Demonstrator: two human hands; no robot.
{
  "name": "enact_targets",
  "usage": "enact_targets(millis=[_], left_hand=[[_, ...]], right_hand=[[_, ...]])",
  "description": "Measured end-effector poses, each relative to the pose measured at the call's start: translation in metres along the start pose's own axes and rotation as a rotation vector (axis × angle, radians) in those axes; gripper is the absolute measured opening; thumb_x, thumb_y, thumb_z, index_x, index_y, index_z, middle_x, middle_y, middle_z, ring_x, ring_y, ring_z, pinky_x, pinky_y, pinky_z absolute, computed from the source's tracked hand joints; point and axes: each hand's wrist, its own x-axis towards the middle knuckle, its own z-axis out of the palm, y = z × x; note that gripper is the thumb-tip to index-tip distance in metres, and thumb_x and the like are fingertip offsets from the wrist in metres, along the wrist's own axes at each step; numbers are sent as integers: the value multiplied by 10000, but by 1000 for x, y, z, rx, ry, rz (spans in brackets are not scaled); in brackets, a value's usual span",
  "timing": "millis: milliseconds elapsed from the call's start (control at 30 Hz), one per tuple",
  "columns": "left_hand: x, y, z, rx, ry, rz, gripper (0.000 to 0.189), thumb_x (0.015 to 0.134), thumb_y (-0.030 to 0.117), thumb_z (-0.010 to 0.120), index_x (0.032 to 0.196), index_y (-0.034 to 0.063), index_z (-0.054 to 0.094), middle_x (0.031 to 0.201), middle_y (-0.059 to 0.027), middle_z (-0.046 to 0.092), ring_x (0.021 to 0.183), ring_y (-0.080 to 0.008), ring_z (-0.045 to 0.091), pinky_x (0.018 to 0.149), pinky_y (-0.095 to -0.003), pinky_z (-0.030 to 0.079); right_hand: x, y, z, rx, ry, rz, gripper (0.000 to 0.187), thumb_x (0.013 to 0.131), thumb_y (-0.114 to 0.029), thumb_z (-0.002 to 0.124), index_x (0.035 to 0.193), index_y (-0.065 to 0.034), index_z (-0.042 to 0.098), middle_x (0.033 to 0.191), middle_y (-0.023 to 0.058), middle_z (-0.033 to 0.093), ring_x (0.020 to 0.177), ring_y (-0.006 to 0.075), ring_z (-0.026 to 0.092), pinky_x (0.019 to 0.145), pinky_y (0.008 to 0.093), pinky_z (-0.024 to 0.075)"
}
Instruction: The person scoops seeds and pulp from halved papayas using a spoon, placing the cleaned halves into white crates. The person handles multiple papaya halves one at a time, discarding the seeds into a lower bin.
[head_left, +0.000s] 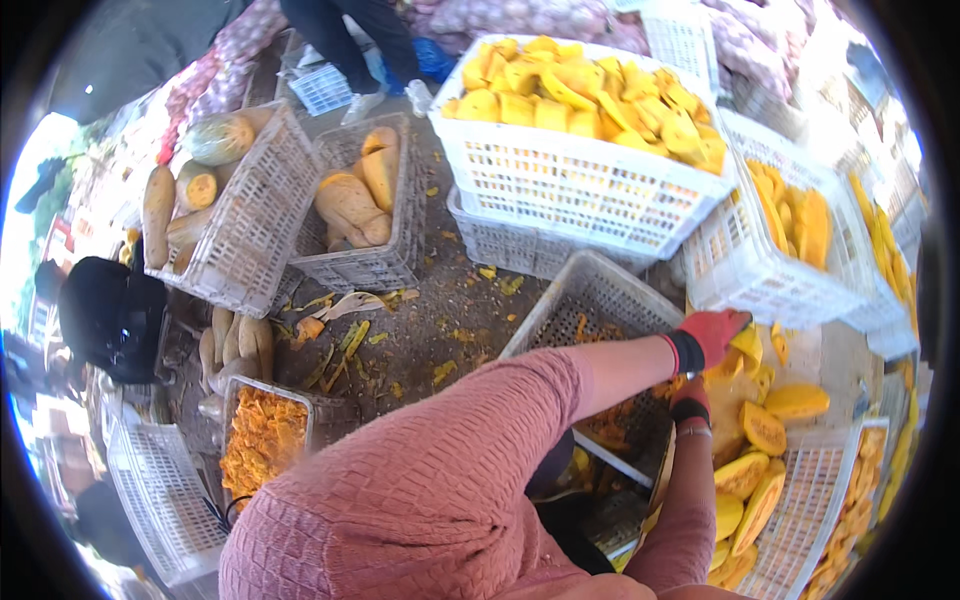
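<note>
My left hand (709, 337), in a red glove with a black cuff, is closed over a yellow peeled squash piece (748, 346). Just below it is my gloved right hand (691, 397), partly covered by the left wrist. A small shiny spot shows between the hands; whether it belongs to a tool is unclear. Orange pulp lies by the fingers, at the edge of a grey plastic crate (551, 300) holding pulp scraps. Beside my right hand, peeled squash halves (763, 427) with seed cavities showing lie on a work surface, and more are heaped (739, 510) nearer me.
A white crate (570, 165) heaped with yellow squash stands ahead, with another crate (780, 262) to its right. Unpeeled squash fill grey crates (247, 217) at left. A bin (262, 435) holds orange pulp. Peelings (349, 349) litter the floor. Another person's legs (352, 45) are at the top.
</note>
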Motion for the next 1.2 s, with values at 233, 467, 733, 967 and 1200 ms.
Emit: enact_targets(millis=[233,467,733,967,1200], left_hand=[[8,-10,-16,-183,175,-127,454,839,73,618,1279,85,507,1129,-205,653,1061,-416,626,884,-485,515],[14,-44,-15,-362,369,-345,326,883,110,582,1204,73,542,1053,-257,666,1029,-447,621,864,-505,504],[14,-64,1,-428,487,-545,346,892,137,580,1222,42,543,1075,-265,669,1044,-457,614,867,-519,500],[-77,-88,-92,-413,580,-557,344,912,134,563,1241,38,556,1054,-267,669,1029,-463,615,856,-513,498],[-207,-129,-216,-888,851,-740,504,902,120,651,1381,51,511,998,-104,680,834,-187,621,744,-356,523]], right_hand=[[-6,10,-17,-156,87,32,315,985,-225,440,1235,-35,470,1147,290,677,1095,447,652,918,516,519],[-13,-1,-24,-136,84,104,308,990,-210,428,1244,-39,464,1150,282,678,1098,437,651,915,508,520],[108,121,46,603,109,-24,279,962,-117,481,1203,-8,568,1153,250,687,1112,395,656,896,433,522],[-25,18,32,0,19,-61,354,974,-213,489,1266,-20,538,1164,263,679,1088,429,653,906,514,510],[-152,-33,15,-122,-74,-28,423,912,-330,589,1194,-21,533,1097,312,670,1105,483,613,920,546,500]])
